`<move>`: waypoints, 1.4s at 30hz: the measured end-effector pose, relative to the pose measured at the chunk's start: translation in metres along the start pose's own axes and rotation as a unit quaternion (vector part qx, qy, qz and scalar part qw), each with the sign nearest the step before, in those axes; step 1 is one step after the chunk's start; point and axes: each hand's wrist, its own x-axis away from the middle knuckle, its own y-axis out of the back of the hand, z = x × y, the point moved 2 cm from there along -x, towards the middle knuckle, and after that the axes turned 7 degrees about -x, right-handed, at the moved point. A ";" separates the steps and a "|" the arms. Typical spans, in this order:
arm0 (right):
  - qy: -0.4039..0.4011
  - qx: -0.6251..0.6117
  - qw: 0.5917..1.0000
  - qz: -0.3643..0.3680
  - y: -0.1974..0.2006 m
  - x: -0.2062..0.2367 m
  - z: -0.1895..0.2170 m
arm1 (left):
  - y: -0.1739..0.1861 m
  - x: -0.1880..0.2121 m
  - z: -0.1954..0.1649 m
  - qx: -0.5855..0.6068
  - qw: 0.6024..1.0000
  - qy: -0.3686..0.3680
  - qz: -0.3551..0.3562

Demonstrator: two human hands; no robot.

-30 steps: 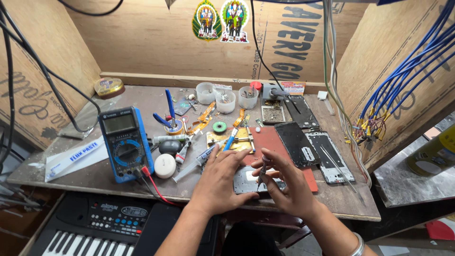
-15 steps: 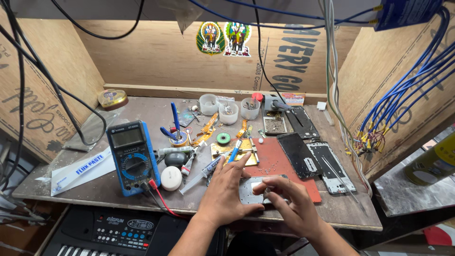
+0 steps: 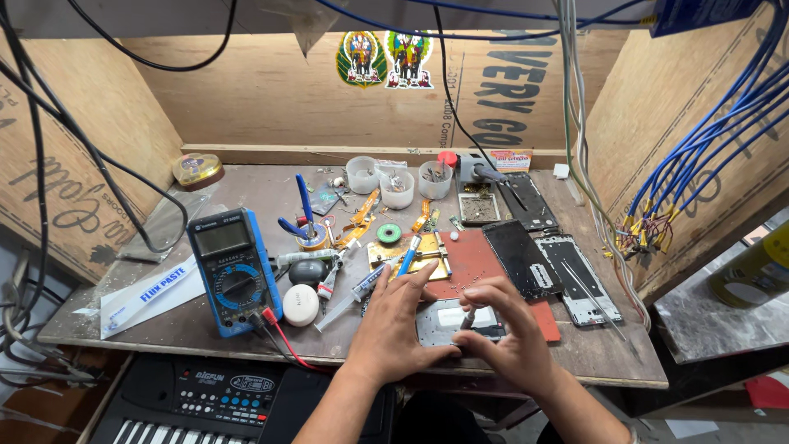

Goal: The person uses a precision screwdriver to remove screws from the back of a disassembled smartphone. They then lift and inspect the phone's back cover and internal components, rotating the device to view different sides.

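Observation:
A grey phone chassis (image 3: 460,319) lies flat near the front edge of the wooden bench, partly on a red mat (image 3: 475,255). My left hand (image 3: 396,322) rests palm down on its left side, fingers spread, holding it still. My right hand (image 3: 503,327) is curled over its right half, fingertips pinched around a thin dark tool (image 3: 465,322) that touches the chassis. The tool's tip is hidden by my fingers.
A blue multimeter (image 3: 233,268) with red and black leads sits at the left, with a white round case (image 3: 300,304) beside it. Two dark phone panels (image 3: 520,256) and a bare frame (image 3: 578,278) lie at the right. Small white cups (image 3: 398,187) stand behind. A keyboard (image 3: 215,403) sits below the bench.
The view has shifted slightly, so the bench sits lower in frame. My hands stay on the chassis; the right fingers have closed tighter over the tool.

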 end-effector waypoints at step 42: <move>-0.080 0.010 0.995 -0.051 -0.004 0.004 0.001 | 0.005 0.006 -0.002 -0.048 0.995 -0.083 -0.041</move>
